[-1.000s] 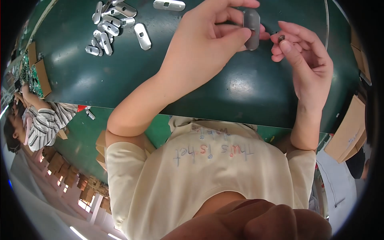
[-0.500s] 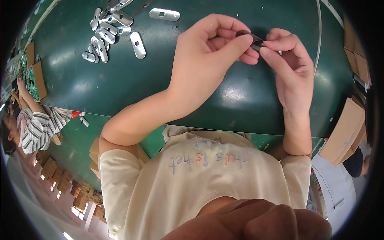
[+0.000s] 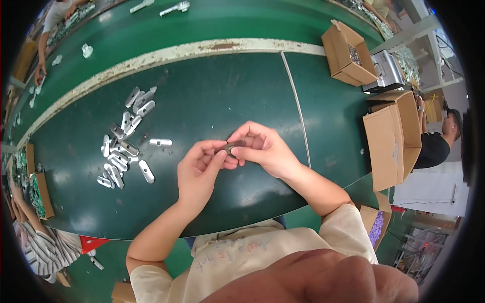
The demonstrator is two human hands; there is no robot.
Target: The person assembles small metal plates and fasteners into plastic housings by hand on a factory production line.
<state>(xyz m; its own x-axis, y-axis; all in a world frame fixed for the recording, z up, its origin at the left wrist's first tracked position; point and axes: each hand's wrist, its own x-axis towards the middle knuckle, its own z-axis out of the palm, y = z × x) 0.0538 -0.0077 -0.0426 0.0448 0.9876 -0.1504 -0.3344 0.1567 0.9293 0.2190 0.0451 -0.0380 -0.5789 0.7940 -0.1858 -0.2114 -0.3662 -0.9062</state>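
With left hand (image 3: 196, 171) and right hand (image 3: 270, 151) together, pinches a dark metal plate (image 3: 226, 147) above the green worktop (image 3: 202, 96); has silver plates (image 3: 130, 147) lying to the left.

I wear a loose cream T-shirt (image 3: 288, 240) with wide short sleeves (image 3: 151, 283) of the same colour. Thin, hand-drawn-looking lettering (image 3: 230, 254) in grey-blue and red runs across the front, and some blue cloth (image 3: 279, 220) shows by the hem. My left hand (image 3: 198, 166), right hand (image 3: 268, 151) and forearms (image 3: 174, 219) are bare.
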